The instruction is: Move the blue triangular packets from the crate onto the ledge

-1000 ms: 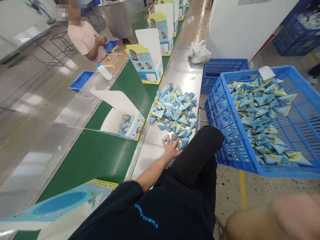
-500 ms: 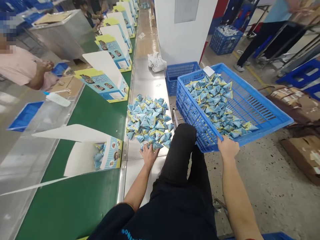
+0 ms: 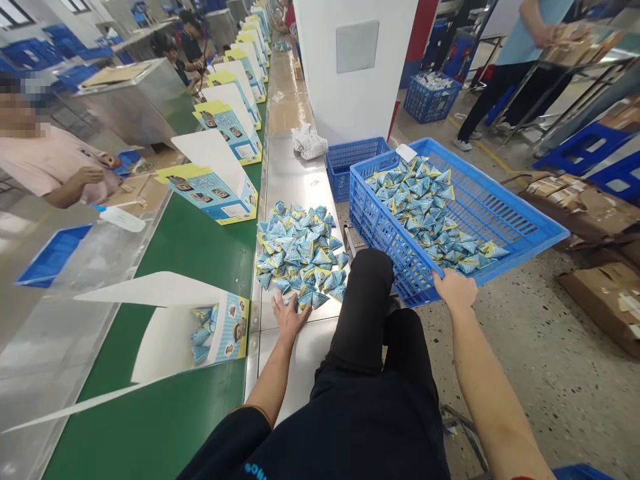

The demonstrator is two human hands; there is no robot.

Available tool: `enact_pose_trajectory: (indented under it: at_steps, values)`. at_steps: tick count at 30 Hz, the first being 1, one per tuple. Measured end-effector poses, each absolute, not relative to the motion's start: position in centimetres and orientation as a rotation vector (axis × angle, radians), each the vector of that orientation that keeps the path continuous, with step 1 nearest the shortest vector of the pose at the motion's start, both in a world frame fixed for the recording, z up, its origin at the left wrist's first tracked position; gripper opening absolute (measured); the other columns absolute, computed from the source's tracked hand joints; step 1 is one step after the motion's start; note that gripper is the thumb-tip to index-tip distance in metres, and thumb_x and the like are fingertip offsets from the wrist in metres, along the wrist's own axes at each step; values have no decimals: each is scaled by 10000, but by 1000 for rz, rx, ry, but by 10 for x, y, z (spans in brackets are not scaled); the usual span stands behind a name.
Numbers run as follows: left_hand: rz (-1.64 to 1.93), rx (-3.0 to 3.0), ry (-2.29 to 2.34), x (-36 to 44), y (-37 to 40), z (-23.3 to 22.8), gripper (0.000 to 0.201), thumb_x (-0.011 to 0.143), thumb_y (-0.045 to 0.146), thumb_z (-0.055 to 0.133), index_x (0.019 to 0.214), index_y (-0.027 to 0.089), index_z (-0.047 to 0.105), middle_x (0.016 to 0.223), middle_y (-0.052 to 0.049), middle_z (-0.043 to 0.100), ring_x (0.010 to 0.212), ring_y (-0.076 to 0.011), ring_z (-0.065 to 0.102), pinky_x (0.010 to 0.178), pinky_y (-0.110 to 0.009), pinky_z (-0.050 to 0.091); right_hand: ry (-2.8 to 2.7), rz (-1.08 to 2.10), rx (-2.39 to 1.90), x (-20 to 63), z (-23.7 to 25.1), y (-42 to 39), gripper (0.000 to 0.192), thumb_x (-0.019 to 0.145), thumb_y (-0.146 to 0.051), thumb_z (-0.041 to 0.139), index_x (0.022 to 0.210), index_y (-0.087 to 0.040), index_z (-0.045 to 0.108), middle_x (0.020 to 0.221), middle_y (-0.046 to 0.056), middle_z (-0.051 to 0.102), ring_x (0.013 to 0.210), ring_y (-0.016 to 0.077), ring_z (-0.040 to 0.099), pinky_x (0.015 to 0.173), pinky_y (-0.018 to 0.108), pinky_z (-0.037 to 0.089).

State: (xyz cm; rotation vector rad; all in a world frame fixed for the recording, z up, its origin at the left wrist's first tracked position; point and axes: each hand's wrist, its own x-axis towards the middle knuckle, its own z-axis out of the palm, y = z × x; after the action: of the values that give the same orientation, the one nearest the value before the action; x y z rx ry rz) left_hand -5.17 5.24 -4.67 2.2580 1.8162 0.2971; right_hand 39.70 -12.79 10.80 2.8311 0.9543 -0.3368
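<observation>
A pile of small blue-and-yellow pyramid-shaped packets [image 3: 300, 247] lies on the metal table [image 3: 283, 160]. At its near edge my left hand [image 3: 289, 317] rests with fingers spread, touching the closest packets without gripping one. My right hand [image 3: 456, 290] is closed round the near rim of a blue plastic crate [image 3: 515, 200], which tilts beside my knee. More of the same packets [image 3: 425, 200] fill the crate's left side. Left of the pile, an open printed carton [image 3: 233, 327] lies on the green conveyor belt [image 3: 200, 413] with several packets inside.
Several open cartons [image 3: 210, 187] line the belt ahead. A crumpled striped cloth [image 3: 310, 142] sits on the table, near a white pillar [image 3: 355, 100]. Another blue crate [image 3: 350, 157] stands behind mine. A co-worker in pink [image 3: 55, 160] sits across the belt; flattened cardboard [image 3: 605, 300] lies right.
My left hand has shifted slightly left along the pile's near edge, its fingers spread wider. My right hand keeps its hold on the crate. The view has tilted up a little.
</observation>
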Motion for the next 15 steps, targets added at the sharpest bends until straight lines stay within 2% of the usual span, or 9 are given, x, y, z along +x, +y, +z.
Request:
enact_pose_trajectory:
  at_steps: [2,6,11,15]
  values:
    - [223,2222,1792,-52,56,-50,613,833,532,793,1357,229,696,1686,-192,358,1559,-457,312,1205,-576,392,959,-314,2829,397,107,-128,552,1110,-423,356,1172,-73,777,990,239,769,936,363,716,940,465,440]
    - [165,2197,1733,-51,55,-56,553,884,484,732,1363,210,694,1561,-199,514,1450,-380,474,1190,-508,417,946,-244,2844,398,99,-129,513,1082,-427,405,1137,-107,803,952,227,774,962,374,729,942,469,464]
    - [252,2130,1863,-58,29,-60,520,925,431,678,1382,184,682,1541,-215,533,1439,-373,489,1186,-491,415,991,-216,2844,407,84,-133,564,1061,-458,365,1035,-119,816,813,246,739,842,415,728,872,531,501]
    - [348,2065,1935,-70,-9,-67,514,940,425,652,1384,168,678,1553,-230,510,1477,-383,448,1215,-510,384,1115,-266,2848,416,81,-136,564,1046,-494,395,1194,-100,772,850,263,746,837,453,736,833,560,518]
